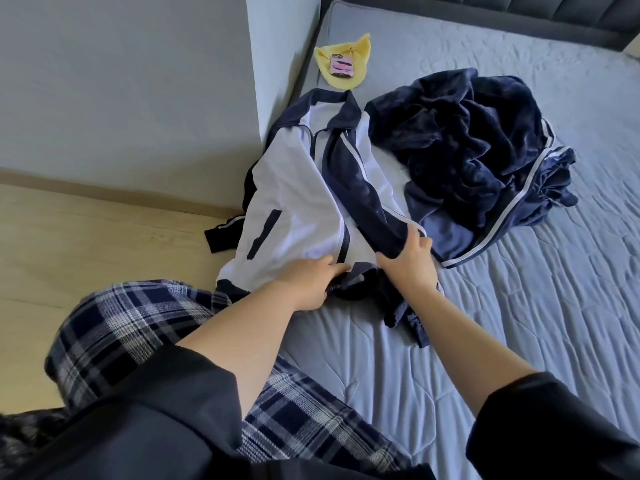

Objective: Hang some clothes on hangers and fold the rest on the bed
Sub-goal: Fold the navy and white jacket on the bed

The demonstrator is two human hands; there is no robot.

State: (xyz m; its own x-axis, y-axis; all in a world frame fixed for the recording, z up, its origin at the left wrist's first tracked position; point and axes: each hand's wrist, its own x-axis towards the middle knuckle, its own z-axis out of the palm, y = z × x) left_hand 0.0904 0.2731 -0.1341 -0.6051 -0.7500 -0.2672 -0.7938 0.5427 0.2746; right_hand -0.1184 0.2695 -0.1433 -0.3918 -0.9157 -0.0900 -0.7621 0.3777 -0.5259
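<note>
Head view: folding has barely begun. The jacket (pixel 294 202) lies spread on the bed (pixel 519 306) just beyond both hands. The left hand (pixel 311 278) presses its hem with flat fingers, and the right hand (pixel 408 258) grips its sleeve (pixel 360 188). Beyond the right hand, a navy heap (pixel 467 140) waits unfolded.

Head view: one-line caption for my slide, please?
Right hand grips the navy sleeve of the jacket; left hand touches its hem.

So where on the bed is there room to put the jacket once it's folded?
Bare bed lies right of the navy pile, up to the headboard, and in front of the pile beside the right hand. The left edge is crowded: yellow cloth, jacket, pile close together.
</note>
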